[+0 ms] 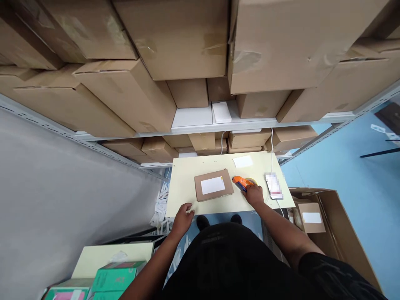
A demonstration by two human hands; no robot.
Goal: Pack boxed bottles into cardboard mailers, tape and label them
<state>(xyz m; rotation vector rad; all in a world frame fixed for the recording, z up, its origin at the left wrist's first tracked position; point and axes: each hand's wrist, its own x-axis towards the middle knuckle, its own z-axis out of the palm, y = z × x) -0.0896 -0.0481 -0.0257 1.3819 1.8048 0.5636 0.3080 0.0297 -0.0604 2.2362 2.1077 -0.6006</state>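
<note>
On the pale tabletop (184, 179) lies a small brown cardboard box (229, 185) with a white label (213, 185) on its upper face. To its right is an orange and blue tape dispenser (240, 181) with a roll of yellowish tape. My right hand (254, 195) is closed on the near end of this dispenser; some of its fingers are hidden. My left hand (183, 218) hovers by the table's front edge, left of the box and apart from it, fingers parted and holding nothing.
A white paper (243, 161) and a blurred-out phone-like device (273, 186) with a cable lie on the table. Shelves with cardboard boxes (187, 37) rise behind it. A large open carton (340, 221) holding a labelled box stands at right; green boxes (114, 279) sit lower left.
</note>
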